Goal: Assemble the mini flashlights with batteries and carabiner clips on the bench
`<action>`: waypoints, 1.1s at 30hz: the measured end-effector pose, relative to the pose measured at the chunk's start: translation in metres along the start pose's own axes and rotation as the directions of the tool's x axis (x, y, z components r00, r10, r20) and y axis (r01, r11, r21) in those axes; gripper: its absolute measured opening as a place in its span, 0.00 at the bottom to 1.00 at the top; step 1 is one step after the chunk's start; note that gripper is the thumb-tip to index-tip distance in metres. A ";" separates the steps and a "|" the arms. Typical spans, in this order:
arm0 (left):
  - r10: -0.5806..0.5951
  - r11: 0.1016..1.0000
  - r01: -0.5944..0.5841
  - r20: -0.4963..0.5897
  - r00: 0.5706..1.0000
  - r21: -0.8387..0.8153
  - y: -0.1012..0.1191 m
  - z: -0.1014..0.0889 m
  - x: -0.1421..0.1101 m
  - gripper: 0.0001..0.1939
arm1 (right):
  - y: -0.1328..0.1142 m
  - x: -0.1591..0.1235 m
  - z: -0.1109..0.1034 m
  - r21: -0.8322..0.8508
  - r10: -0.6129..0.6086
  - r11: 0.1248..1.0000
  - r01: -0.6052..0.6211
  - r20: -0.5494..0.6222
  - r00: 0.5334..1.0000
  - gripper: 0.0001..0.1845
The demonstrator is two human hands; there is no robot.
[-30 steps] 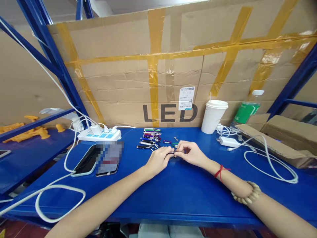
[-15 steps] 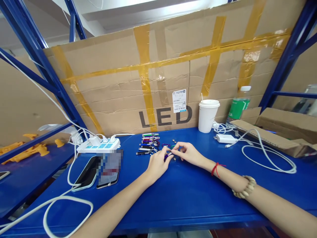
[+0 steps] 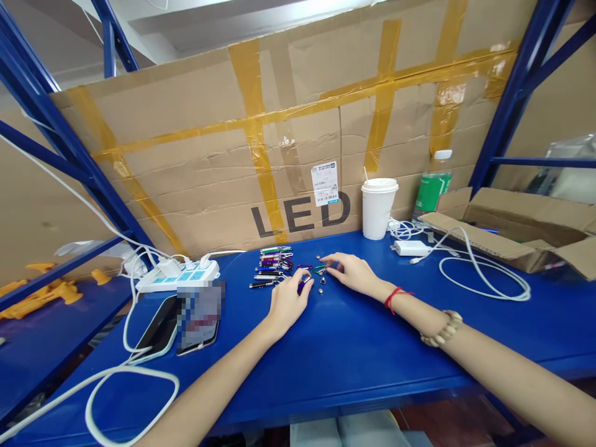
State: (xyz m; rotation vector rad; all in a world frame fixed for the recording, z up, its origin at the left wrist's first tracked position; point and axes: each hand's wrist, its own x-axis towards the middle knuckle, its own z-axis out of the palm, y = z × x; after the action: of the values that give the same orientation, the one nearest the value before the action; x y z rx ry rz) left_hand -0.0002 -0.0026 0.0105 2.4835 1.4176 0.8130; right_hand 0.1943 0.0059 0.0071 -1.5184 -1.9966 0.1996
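While both forearms (image 3: 228, 377) slant in over the near part of the blue tabletop (image 3: 363, 360), I have the left hand (image 3: 285, 305) low, its fingers curled round a purple tube (image 3: 304, 285), probably to steady it. To its right, the right hand (image 3: 356, 273) lies palm down, thumb and forefinger slightly parted, nothing visibly between them. Far left of the tube, pen-like tubes (image 3: 272, 263) lie side by side, presumably for sorting. Between the hands sit a green clip (image 3: 319, 269) and, nearer, a small metal disc (image 3: 320, 291), likely for easy reach.
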 end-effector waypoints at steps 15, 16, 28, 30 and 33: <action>-0.006 0.996 0.010 0.042 0.999 -0.091 -0.003 0.004 0.001 0.11 | -0.002 -0.002 0.011 -0.025 -0.241 0.970 0.244 0.074 0.968 0.16; -0.004 0.997 0.008 0.048 0.999 -0.081 -0.003 0.004 0.001 0.11 | -0.002 -0.002 0.010 -0.026 -0.254 0.966 0.257 0.084 0.963 0.17; 0.020 0.994 -0.010 0.086 0.996 -0.107 0.002 -0.002 -0.002 0.10 | -0.007 0.001 0.003 -0.095 -0.226 0.968 0.230 0.052 0.973 0.10; 0.021 0.992 -0.011 0.079 0.997 -0.127 0.002 -0.004 -0.002 0.11 | -0.007 0.001 0.004 -0.053 -0.201 0.978 0.200 -0.016 0.979 0.09; 0.019 0.991 -0.009 0.075 0.997 -0.132 0.002 -0.004 -0.002 0.10 | -0.008 0.000 0.006 0.065 -0.169 0.982 0.176 -0.102 0.980 0.09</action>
State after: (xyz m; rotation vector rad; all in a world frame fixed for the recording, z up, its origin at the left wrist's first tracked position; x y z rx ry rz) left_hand -0.0015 -0.0059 0.0141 2.4011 1.2808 0.7789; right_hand 0.1848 0.0049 0.0060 -1.2771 -2.0094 0.1246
